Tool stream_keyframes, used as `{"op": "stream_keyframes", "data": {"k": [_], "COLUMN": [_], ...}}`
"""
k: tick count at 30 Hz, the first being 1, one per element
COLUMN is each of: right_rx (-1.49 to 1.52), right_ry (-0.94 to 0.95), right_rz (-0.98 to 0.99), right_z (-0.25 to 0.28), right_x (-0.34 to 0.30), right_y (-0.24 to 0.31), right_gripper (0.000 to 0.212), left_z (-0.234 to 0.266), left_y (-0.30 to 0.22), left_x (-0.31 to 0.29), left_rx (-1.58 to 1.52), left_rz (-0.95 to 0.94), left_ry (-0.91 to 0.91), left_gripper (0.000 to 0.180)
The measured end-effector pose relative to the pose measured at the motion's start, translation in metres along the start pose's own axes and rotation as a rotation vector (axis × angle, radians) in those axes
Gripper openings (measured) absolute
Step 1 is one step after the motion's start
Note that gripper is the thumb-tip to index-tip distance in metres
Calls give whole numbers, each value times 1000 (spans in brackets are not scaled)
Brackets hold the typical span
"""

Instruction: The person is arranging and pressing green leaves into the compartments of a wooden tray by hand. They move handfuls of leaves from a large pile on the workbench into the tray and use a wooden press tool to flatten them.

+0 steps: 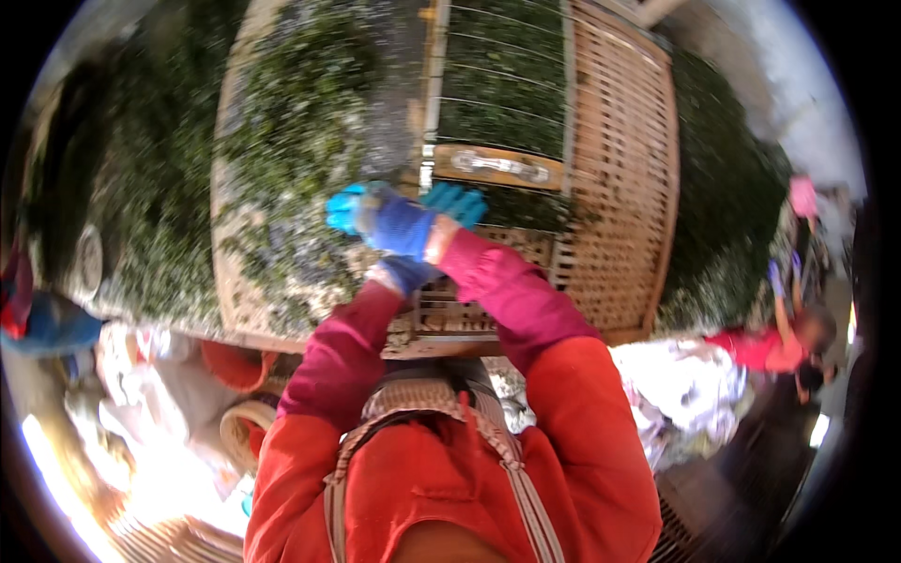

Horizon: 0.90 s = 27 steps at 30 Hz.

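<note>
My two hands, in blue gloves with brighter blue fingers, cross at the wrists over the work surface. My right hand point(399, 223) lies on top and reaches left, above small dark green leaves point(300, 122); its fingers are blurred, and what they may hold cannot be made out. Beneath it passes my left hand point(455, 201), mostly hidden. Its fingers show on the right side, stretched out next to a wooden bar with a metal handle point(497, 167). That bar closes the near end of a frame strung with thin wires point(504, 77), with green leaves under the wires.
A brown slatted panel point(619, 178) lies right of the wired frame. More leaf heaps point(718, 188) spread on both sides. Below the near edge stand a red basin point(235, 364) and white sacks point(685, 385). Another person point(770, 349) in red is at the far right.
</note>
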State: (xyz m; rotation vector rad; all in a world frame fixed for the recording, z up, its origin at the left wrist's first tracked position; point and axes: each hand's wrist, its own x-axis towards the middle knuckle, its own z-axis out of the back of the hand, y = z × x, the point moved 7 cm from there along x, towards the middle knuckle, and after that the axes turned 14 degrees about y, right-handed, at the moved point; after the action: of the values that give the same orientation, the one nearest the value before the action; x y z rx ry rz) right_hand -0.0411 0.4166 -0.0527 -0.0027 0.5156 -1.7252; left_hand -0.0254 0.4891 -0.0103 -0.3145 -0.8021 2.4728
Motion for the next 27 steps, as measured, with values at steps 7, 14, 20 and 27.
{"op": "stream_keyframes", "data": {"k": [7, 14, 20, 27], "right_rx": [1001, 413, 681, 729], "right_ry": [-654, -357, -58, 206], "right_rz": [-249, -902, -727, -869], "right_z": [90, 16, -15, -55], "right_x": [-174, -336, -326, -348], "right_y": [-97, -113, -108, -133], "right_gripper": [50, 35, 39, 83], "left_z": [27, 53, 51, 15], "left_y": [-14, -43, -89, -122], "left_x": [-3, 0, 29, 86], "left_rx": [389, 372, 367, 315], "left_rz": [183, -135, -179, -220], "left_ry": [242, -127, -115, 213], "left_gripper": [50, 53, 48, 61]}}
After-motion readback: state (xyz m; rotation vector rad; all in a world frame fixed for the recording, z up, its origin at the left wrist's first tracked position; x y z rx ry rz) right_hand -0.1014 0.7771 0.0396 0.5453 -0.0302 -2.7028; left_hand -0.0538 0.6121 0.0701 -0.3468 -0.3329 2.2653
